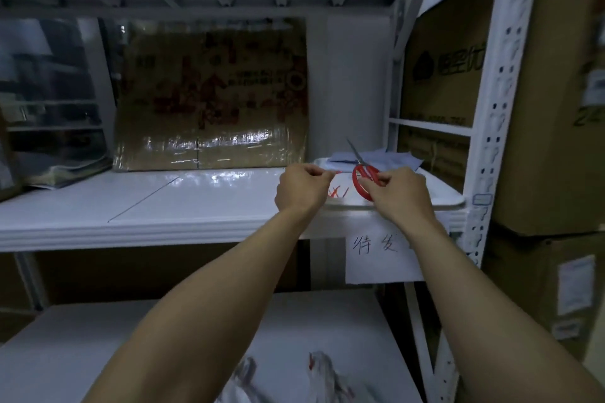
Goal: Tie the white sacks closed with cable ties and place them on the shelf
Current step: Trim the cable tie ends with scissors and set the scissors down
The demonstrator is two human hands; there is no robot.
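Note:
Both my hands reach over the right end of the white shelf (147, 203), above a white tray (455, 198). My right hand (397, 195) grips the red handles of a pair of scissors (361, 172), whose blades point up and away. My left hand (302, 188) has its fingers curled and seems to pinch a thin pale strip toward the scissors; what the strip is I cannot tell. Several red cable ties (337, 192) lie in the tray between my hands. At the bottom edge, the tied tops of white sacks (322, 373) show on the lower shelf, blurred.
A taped brown carton (212, 95) stands at the back of the shelf. Blue-grey papers (376, 157) lie at the tray's far end. A paper label (376, 255) hangs from the shelf front. A white perforated upright (497, 114) and stacked cartons (550, 108) close the right side.

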